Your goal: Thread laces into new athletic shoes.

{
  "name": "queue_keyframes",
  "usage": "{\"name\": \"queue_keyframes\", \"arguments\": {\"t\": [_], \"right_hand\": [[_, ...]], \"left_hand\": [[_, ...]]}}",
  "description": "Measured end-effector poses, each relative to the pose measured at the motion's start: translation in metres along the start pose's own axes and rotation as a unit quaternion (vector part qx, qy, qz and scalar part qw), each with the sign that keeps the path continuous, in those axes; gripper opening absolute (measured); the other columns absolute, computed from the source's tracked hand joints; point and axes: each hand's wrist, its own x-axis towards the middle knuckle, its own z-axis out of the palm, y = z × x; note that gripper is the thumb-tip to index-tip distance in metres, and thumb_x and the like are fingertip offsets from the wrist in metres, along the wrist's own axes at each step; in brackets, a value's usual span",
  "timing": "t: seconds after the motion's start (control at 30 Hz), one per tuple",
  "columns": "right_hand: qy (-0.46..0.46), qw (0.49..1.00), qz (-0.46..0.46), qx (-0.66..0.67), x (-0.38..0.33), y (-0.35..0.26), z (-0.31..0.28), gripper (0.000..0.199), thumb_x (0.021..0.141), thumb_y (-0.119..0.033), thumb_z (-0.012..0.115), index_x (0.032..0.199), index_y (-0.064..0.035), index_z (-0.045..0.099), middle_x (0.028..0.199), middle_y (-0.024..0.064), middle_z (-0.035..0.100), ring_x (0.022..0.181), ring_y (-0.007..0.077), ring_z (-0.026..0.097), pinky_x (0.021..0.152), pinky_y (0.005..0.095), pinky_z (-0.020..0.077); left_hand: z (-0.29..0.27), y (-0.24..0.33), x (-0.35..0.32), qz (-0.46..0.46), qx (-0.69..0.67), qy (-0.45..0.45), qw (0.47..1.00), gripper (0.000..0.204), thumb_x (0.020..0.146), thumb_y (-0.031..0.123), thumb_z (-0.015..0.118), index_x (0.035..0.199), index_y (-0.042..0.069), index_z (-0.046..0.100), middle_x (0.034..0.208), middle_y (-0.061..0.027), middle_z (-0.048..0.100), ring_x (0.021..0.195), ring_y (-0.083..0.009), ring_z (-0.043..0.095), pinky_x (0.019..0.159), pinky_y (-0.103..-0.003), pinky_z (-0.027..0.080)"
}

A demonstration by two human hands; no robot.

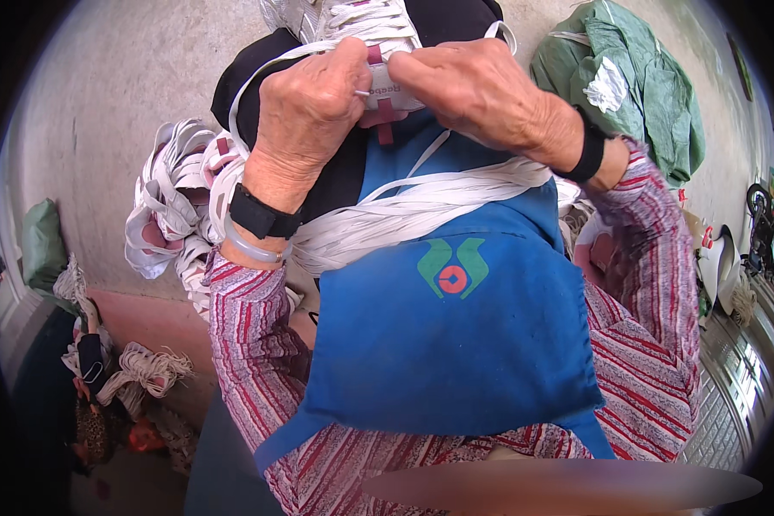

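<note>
A white shoe upper (pixel 365 24) with maroon trim lies across my knees, its tongue (pixel 389 90) pointing toward me. My left hand (pixel 314 99) is closed in a pinch on a white shoelace (pixel 258 79), whose tip pokes out beside the tongue. On the tongue's other side, my right hand (pixel 482 90) is closed too; a lace loops out behind it and an end hangs below, though its fingertips are partly hidden. A thick bundle of white laces (pixel 421 204) stretches over my lap, on the blue apron (pixel 456 344).
Several white and pink shoe uppers (pixel 176 202) are heaped at my left. A large green sack (pixel 619 82) stands at the far right, and a smaller green sack (pixel 43 245) at the left. Tied cord bundles (pixel 150 371) lie low on the left. The floor (pixel 112 112) is concrete.
</note>
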Motion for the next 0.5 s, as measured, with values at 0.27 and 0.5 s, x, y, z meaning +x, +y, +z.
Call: {"name": "queue_keyframes", "arguments": {"t": [0.27, 0.5], "right_hand": [[-0.002, 0.967, -0.216, -0.138, -0.018, 0.036, -0.008, 0.040, 0.071, -0.015, 0.063, 0.108, -0.0019, 0.056, 0.078, 0.0005, 0.051, 0.064, 0.0157, 0.055, 0.050, 0.0283, 0.0441], [0.026, 0.983, -0.109, -0.142, -0.036, 0.026, -0.010, 0.028, 0.075, -0.015, 0.056, 0.102, -0.0068, 0.056, 0.085, 0.0027, 0.045, 0.067, 0.0134, 0.056, 0.055, 0.0267, 0.0487]], "left_hand": [[-0.005, -0.002, -0.016, -0.027, -0.082, -0.019, 0.996, 0.011, 0.081, 0.006, 0.064, 0.089, 0.010, 0.057, 0.061, -0.0067, 0.057, 0.054, -0.0220, 0.061, 0.050, -0.031, 0.048], [-0.073, -0.029, -0.039, -0.401, -0.230, 0.008, 0.886, 0.020, 0.095, 0.015, 0.047, 0.100, 0.003, 0.062, 0.070, -0.0001, 0.054, 0.060, -0.0077, 0.051, 0.056, -0.022, 0.041]]}}
